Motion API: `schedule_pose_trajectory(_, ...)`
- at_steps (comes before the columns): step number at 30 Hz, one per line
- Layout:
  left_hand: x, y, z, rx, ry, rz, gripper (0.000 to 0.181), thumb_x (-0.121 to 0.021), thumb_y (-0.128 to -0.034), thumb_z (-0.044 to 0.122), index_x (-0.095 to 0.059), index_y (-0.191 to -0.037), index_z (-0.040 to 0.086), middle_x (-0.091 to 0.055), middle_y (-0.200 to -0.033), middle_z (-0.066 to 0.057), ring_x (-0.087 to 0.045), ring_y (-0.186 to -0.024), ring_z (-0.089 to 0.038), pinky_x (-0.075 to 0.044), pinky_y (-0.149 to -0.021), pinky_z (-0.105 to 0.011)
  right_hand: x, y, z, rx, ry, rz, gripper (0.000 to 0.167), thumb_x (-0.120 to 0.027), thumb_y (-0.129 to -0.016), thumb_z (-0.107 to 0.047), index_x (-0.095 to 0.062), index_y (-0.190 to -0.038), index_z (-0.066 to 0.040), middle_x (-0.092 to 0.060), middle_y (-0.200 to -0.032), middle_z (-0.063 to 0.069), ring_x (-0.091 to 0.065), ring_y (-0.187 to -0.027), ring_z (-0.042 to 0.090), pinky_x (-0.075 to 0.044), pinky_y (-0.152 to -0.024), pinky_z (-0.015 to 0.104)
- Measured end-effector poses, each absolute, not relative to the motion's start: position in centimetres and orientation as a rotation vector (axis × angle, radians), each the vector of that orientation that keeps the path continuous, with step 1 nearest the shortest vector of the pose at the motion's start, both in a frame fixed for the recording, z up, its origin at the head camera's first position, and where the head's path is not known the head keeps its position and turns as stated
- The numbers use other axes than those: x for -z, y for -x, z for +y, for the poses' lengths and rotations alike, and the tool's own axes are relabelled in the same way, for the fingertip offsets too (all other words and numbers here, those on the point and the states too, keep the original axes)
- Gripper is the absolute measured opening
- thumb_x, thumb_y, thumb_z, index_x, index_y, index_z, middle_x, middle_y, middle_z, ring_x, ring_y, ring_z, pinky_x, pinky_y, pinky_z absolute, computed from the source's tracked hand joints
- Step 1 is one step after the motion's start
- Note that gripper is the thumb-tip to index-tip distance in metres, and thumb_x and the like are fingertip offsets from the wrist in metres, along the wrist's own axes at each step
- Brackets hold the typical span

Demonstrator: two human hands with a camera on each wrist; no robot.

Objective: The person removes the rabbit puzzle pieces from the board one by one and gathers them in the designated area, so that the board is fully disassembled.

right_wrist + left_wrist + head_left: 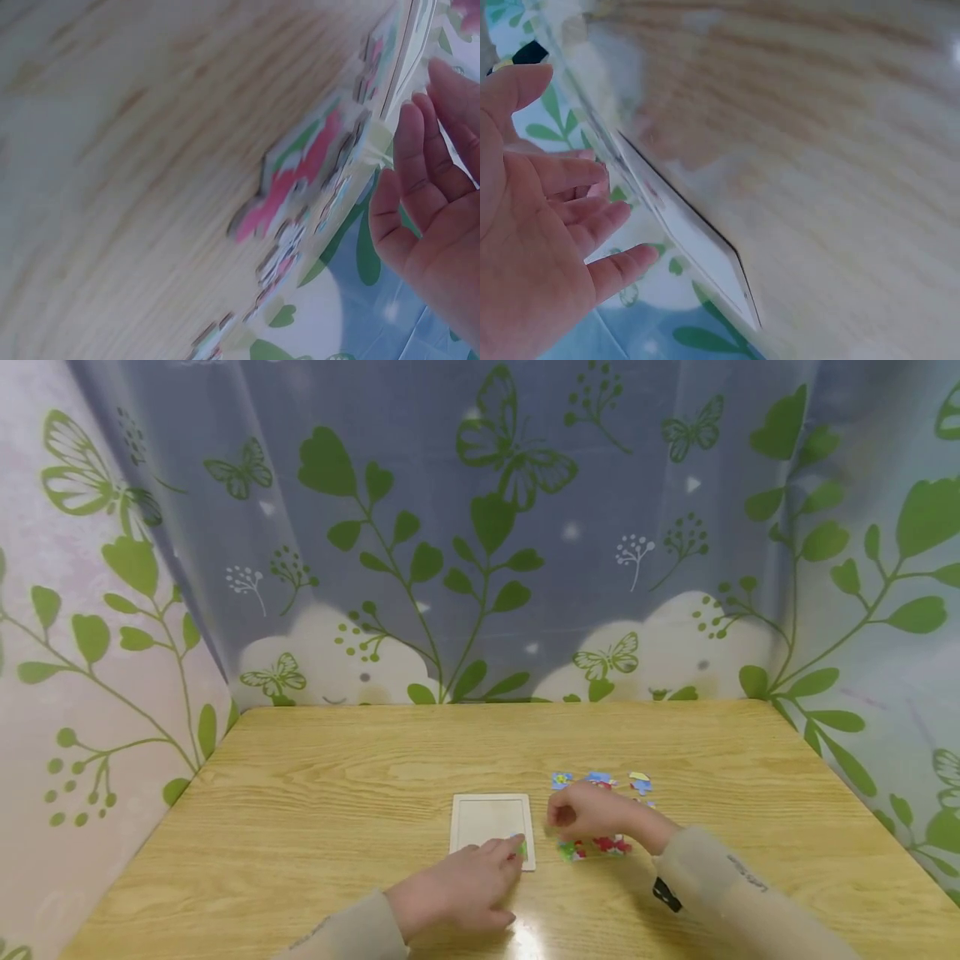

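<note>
A shallow white puzzle tray (531,827) lies on the table, with a green and red jigsaw piece (522,848) in its near right corner. My left hand (476,885) reaches over the tray's near edge, fingers extended, with a fingertip at that piece. To the right of the tray, my right hand (600,814) hovers over loose jigsaw pieces (615,845) and partly hides them. Its fingers are loosely bent; the right wrist view shows nothing between them. A red and green jigsaw piece (300,165) lies near this hand on the wood.
More loose pieces lie beyond the right hand, among them a blue piece with a yellow flower (562,780) and a blue and yellow piece (640,782). The wooden table (337,768) reaches back to a curtain (420,527) printed with leaves and butterflies.
</note>
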State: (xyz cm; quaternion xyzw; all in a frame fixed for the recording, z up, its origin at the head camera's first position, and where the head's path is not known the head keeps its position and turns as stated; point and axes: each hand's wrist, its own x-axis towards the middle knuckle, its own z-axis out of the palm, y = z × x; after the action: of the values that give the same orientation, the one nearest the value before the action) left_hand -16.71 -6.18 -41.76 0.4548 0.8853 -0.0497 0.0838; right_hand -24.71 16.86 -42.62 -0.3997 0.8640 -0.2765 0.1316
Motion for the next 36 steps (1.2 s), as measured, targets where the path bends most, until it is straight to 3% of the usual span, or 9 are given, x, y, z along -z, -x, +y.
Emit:
schedule_pose_trajectory(8, 41.7, 16.8, -8.5, 0.053, -1.273, 2.662, 0.069, -0.045, -0.0853, 0.050, -0.037, -0.134, 0.002, -0.023, -0.143, -0.011, -0.019, -0.130, -0.020, -0.032, -0.096, -0.045, 42.6, 24.5, 15.5, 0.784, 1.162, 2.507, 0.011, -0.068, -0.072, -0.002, -0.060, -0.077, -0.009, -0.052, -0.070, -0.010, -0.044, -0.064, 0.001, -0.043, -0.060, 0.020)
schedule_pose_trajectory(15, 41.9, 16.7, -10.6, 0.033, -1.220, 2.679, 0.073, -0.036, -0.0861, 0.057, -0.036, -0.135, 0.003, -0.024, -0.142, -0.012, -0.019, -0.130, -0.021, -0.029, -0.095, -0.050, 42.3, 24.3, 14.3, 0.821, 1.152, 2.488, 0.011, -0.063, -0.071, 0.001, -0.060, -0.074, -0.009, -0.054, -0.070, -0.008, -0.043, -0.063, 0.002, -0.042, -0.059, 0.020)
schedule_pose_trajectory(24, 42.3, 16.6, -12.0, 0.035, -1.201, 2.663, 0.078, -0.032, -0.0836, 0.063, -0.035, -0.135, 0.005, -0.025, -0.142, -0.011, -0.022, -0.130, -0.021, -0.030, -0.095, -0.050, 42.3, 24.4, 12.7, 0.780, 1.143, 2.513, 0.008, -0.067, -0.072, -0.004, -0.061, -0.077, -0.008, -0.053, -0.069, -0.008, -0.043, -0.060, 0.003, -0.042, -0.057, 0.020)
schedule_pose_trajectory(36, 42.2, 16.5, -12.3, 0.086, -1.198, 2.613, 0.086, -0.033, -0.0786, 0.069, -0.031, -0.137, 0.006, -0.022, -0.143, -0.010, -0.021, -0.130, -0.019, -0.030, -0.095, -0.049, 42.5, 24.0, 11.0, 0.635, 1.102, 2.592, 0.018, -0.074, -0.069, -0.014, -0.064, -0.082, -0.007, -0.052, -0.068, -0.006, -0.042, -0.060, 0.004, -0.040, -0.056, 0.019)
